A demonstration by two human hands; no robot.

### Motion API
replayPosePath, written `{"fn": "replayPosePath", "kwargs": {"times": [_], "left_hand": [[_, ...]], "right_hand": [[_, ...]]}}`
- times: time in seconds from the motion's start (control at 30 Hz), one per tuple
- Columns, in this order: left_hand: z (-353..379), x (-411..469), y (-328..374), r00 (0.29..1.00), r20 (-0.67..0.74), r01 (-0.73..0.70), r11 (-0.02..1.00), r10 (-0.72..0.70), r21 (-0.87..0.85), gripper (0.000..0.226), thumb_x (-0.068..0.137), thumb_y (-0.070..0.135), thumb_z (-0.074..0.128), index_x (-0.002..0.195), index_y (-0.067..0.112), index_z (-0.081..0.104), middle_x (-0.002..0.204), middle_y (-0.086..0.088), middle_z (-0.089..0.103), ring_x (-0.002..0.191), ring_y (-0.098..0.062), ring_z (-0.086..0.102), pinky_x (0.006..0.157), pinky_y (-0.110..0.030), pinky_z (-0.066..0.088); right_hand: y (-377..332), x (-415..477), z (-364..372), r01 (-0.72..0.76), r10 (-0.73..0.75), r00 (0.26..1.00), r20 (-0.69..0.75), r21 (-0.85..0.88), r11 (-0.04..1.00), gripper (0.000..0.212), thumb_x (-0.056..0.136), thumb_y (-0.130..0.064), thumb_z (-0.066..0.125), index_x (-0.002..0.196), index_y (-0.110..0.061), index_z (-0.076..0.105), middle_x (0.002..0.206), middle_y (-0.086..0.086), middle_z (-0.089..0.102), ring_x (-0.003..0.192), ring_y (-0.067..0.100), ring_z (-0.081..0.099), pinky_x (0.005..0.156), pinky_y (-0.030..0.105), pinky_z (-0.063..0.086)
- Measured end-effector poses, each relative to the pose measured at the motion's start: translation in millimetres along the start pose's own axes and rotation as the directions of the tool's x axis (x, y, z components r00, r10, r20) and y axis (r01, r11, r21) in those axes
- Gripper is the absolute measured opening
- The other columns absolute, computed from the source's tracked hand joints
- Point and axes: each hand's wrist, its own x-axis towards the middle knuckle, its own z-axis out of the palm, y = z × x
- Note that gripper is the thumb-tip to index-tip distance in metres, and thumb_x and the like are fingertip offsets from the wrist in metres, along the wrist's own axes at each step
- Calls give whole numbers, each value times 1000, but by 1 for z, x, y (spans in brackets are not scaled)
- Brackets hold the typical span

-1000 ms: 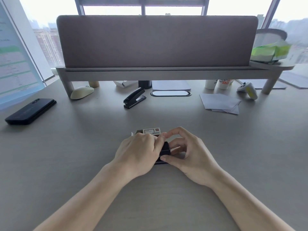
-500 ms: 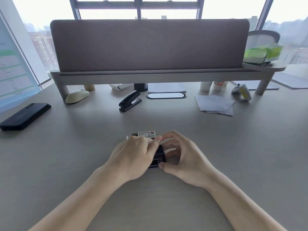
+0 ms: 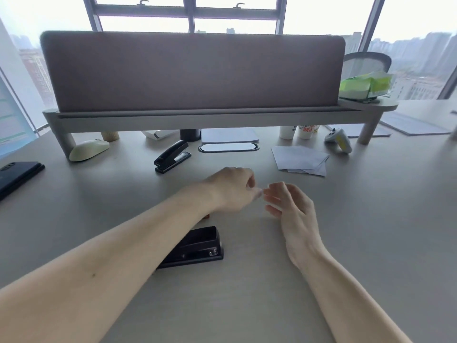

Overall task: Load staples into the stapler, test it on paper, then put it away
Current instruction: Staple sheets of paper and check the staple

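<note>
Head view looks down on a grey desk [image 3: 371, 219], with both forearms reaching out over it. The left hand [image 3: 231, 190] is raised above the desk, its fingers [image 3: 250, 179] curled in toward the thumb. Blur at the tips hides whether they pinch anything, so I cannot tell. The right hand [image 3: 294, 214] is just beside it, its fingers [image 3: 273, 195] loosely spread and holding nothing. The tips of the two hands nearly meet.

The black stapler [image 3: 200, 243] sits on the desk nearer the person than both sets of fingers and a little to their left. Part of it is hidden under the left forearm, and neither hand touches it. A small red-orange corner [image 3: 207, 216] shows beneath the left wrist, too little of it to identify.

Beyond the fingers and to the right, well apart from them, lie overlapping sheets of white paper [image 3: 299, 159]. Beyond and to the left sits a second black stapler [image 3: 172, 155]. Far to the left of the fingers are a pale mouse [image 3: 89, 149] and a dark phone [image 3: 17, 175].
</note>
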Motion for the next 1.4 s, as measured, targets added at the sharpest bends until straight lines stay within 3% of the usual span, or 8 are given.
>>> {"fn": "replayPosePath", "kwargs": {"times": [0.13, 0.27, 0.37, 0.53, 0.7, 0.83, 1.1, 1.4], "left_hand": [[23, 27, 2, 991, 134, -31, 992, 14, 123, 70, 97, 55, 61, 156, 24, 39, 159, -10, 40, 148, -27, 38, 118, -37, 35], [27, 40, -6, 966, 256, 14, 996, -37, 91, 92, 86, 75, 60, 162, 44, 18, 175, 2, 6, 161, -23, 5, 129, -49, 13], [31, 47, -10, 943, 329, 39, 998, -54, 50, 101, 80, 82, 59, 161, 53, 7, 174, 9, -12, 160, -19, -16, 129, -53, -5], [32, 56, -13, 930, 362, 55, 998, -67, 42, 107, 75, 84, 62, 159, 56, 1, 172, 13, -18, 158, -18, -22, 128, -55, -8], [34, 63, -13, 923, 377, 44, 995, -73, 86, 112, 73, 89, 59, 159, 56, -6, 171, 13, -22, 158, -21, -24, 127, -58, -8], [36, 64, -12, 924, 375, 28, 992, -72, 120, 112, 76, 87, 56, 159, 54, -12, 171, 11, -24, 158, -21, -24, 127, -59, -8], [37, 65, -13, 919, 388, 27, 992, -72, 121, 114, 75, 88, 56, 158, 53, -14, 170, 10, -25, 157, -22, -26, 126, -61, -8], [38, 64, -12, 920, 386, 30, 993, -72, 113, 114, 77, 87, 56, 158, 52, -15, 170, 8, -26, 156, -23, -28, 125, -61, -12]], "right_hand": [[5, 34, -7, 55, -51, 998, 20, -296, 954, 18, 104, -34, 65, 93, -25, 76, 96, -4, 82, 101, 19, 77, 94, 43, 61], [-17, 79, -18, 99, -93, 995, 39, -581, 808, 23, 103, -37, 66, 109, -18, 77, 101, -5, 75, 98, 17, 69, 73, 26, 48], [-27, 118, -29, 49, -90, 995, -31, -647, 761, 24, 102, -31, 69, 110, -10, 77, 101, 1, 73, 105, 23, 68, 85, 27, 46], [-26, 174, -38, -39, -77, 990, -122, -739, 673, 36, 96, -38, 75, 119, -10, 75, 128, 9, 75, 124, 29, 65, 96, 31, 48], [-22, 205, -26, -41, -38, 998, -56, -945, 325, 75, 90, -69, 67, 127, -4, 66, 140, 18, 64, 136, 39, 52, 107, 41, 43], [-15, 213, -20, -70, 60, 996, -59, -976, 205, 86, 78, -72, 77, 132, -6, 62, 143, 21, 60, 138, 39, 50, 105, 40, 41], [-34, 215, -23, -160, 175, 978, -117, -952, 261, 108, 68, -60, 94, 146, -3, 46, 151, 17, 52, 145, 34, 45, 120, 42, 39], [-32, 222, -23, -213, 215, 966, -143, -911, 354, 117, 59, -55, 100, 147, -4, 42, 151, 17, 52, 144, 36, 48, 118, 43, 43]]}}
